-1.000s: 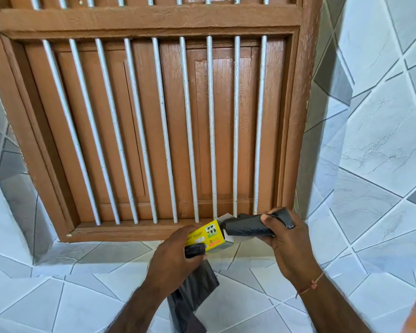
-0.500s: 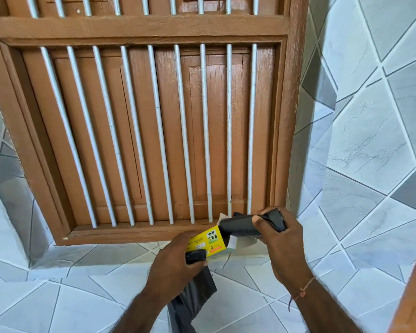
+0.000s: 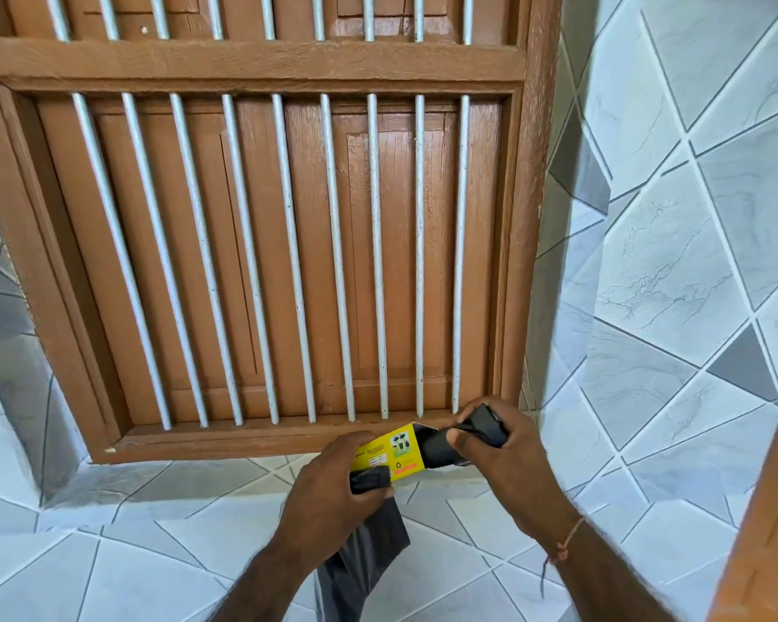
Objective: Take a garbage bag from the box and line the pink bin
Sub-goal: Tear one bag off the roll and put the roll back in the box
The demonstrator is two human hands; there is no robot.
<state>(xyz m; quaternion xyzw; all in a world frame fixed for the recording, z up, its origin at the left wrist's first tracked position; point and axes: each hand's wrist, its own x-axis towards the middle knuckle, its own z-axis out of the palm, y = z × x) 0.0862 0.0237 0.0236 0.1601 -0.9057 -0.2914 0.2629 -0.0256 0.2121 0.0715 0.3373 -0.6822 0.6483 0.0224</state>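
Both hands point(image 3: 423, 478) grip the box point(image 3: 389, 453); the garbage bag point(image 3: 364, 563) hangs below.

**Count of things in view**

There were two hands, left point(image 3: 333, 491) and right point(image 3: 508, 460); one yellow garbage-bag box point(image 3: 389, 455); one black bag roll point(image 3: 461, 437); one loose black bag point(image 3: 369, 558); one barred wooden window point(image 3: 261, 65); one wrist thread point(image 3: 564, 543).

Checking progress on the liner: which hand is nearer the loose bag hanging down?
Left. The left hand grips the hanging bag along with the yellow box; the right hand holds the black roll at the box's open end.
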